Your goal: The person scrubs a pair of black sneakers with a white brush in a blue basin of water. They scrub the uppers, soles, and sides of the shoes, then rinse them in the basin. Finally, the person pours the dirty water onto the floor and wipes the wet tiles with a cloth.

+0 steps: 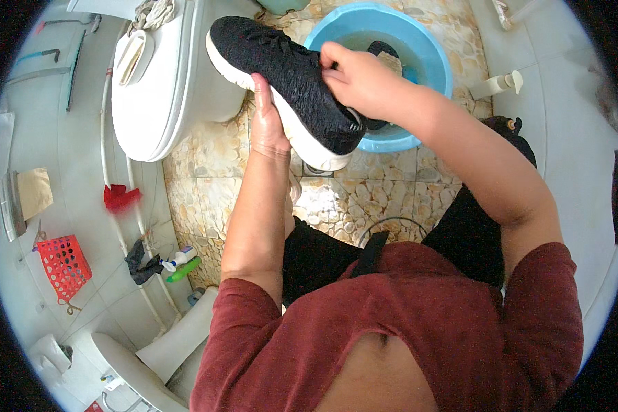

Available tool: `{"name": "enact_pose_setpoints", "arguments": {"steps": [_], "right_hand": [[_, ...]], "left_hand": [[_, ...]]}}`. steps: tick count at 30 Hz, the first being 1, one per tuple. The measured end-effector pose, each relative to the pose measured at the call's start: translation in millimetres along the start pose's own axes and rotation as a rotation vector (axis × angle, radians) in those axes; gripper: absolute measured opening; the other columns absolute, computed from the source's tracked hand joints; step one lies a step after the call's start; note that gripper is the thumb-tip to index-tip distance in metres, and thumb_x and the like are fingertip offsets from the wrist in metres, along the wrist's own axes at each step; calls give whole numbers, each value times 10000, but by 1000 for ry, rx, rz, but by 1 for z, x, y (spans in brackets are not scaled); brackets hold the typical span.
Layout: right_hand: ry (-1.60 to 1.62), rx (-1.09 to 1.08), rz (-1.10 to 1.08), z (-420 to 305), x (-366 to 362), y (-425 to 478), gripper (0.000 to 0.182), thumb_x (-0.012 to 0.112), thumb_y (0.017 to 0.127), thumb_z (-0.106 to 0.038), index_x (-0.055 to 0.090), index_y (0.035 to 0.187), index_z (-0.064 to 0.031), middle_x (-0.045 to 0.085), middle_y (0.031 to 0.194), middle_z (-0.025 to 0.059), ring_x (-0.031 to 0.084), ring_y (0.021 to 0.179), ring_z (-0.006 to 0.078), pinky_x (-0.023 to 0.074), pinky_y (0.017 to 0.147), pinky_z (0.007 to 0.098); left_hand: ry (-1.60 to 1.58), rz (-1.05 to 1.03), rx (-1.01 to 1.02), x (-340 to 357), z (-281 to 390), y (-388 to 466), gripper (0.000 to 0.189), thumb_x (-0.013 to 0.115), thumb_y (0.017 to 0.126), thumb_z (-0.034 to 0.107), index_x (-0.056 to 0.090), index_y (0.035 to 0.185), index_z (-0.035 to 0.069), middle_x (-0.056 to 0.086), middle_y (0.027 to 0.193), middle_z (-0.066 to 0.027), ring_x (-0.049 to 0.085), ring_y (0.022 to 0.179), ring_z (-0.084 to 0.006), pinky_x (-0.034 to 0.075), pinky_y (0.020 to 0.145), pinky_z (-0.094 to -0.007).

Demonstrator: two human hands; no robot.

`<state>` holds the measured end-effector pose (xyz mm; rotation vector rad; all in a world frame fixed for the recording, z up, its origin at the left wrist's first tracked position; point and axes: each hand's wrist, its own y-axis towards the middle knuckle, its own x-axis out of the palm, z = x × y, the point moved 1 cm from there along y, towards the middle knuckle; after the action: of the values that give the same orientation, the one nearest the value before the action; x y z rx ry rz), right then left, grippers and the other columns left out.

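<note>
A black knit sneaker (298,87) with a white sole is held up in front of me, tilted with its toe to the upper left. My left hand (269,121) grips it from below, thumb pressed on the white sole edge. At the shoe's collar, my right hand (353,77) has curled fingers closed on the upper near the tongue; the fingertips are partly hidden. Behind the shoe, a light-blue plastic basin (445,67) holds cloudy water. In it lie a dark shoe (382,48), partly covered by my right arm, and a tan object (391,63) that I cannot identify.
A white toilet (149,116) stands at the left, with a white oval plastic item (136,56) and a grey cloth (154,14) on its lid. A pump bottle (497,85) is near the right wall. Below the shoe is a floor drain (318,171) in the pebble-patterned tiles (376,201).
</note>
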<state>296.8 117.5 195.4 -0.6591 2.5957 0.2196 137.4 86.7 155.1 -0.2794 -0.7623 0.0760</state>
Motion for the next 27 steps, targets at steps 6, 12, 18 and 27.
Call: {"name": "enact_pose_setpoints", "arguments": {"steps": [6,12,18,27], "right_hand": [[18,98,-255,-12,-13,-29,160,531,828,-181,461,866,-43,503,613,71,461,564,105,376,516,284],[-43,-23,147,21,10,1,178,519,761,-149,494,874,-15,574,699,197,578,668,353,453,617,397],[-62,69,-252,-9,-23,-27,184,527,779,-200,539,910,-72,607,792,163,591,763,322,465,637,398],[-551,-165,-45,1,-30,-31,201,447,848,-265,497,860,-70,577,652,166,574,623,360,455,573,459]], "left_hand": [[48,62,111,-26,15,-4,743,406,787,607,333,1277,53,434,1240,-134,450,1106,-267,362,951,-371],[167,25,-2,10,-10,2,753,388,780,626,327,1283,69,426,1253,-107,449,1111,-245,365,945,-338],[133,43,205,-15,7,8,799,422,716,667,344,1257,85,473,1178,-106,474,1066,-267,395,920,-387],[39,-21,243,-36,18,15,799,410,727,669,339,1267,84,449,1218,-103,456,1093,-271,369,945,-379]]}}
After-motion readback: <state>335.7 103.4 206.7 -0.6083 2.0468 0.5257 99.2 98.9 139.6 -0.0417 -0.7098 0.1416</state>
